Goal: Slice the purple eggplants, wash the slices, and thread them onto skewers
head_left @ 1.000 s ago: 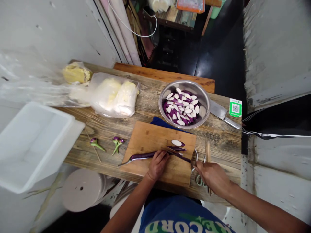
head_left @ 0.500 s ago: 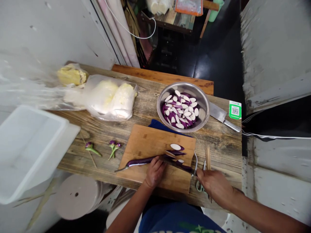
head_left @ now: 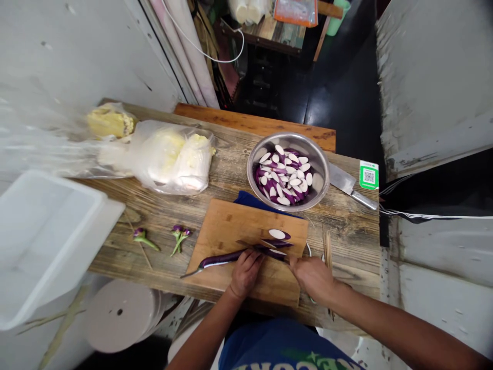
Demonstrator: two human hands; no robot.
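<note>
Purple, slender eggplant (head_left: 225, 256), likely firm but slick, best pinned mid-body; left hand (head_left: 245, 271) clamps it, right hand (head_left: 315, 278) grasps a narrow dark knife (head_left: 243, 243)

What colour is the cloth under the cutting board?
Dark blue; the cloth shows best in the head view, beyond the board's far edge.

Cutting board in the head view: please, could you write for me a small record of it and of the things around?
left hand: on the eggplant
right hand: holds a knife at the eggplant
cutting board: bears the eggplant and cut pieces
under its far edge: blue cloth
metal bowl: holds purple-and-white slices
right of bowl: cleaver, blade partly hidden
left of board: green-and-purple stem ends
</note>
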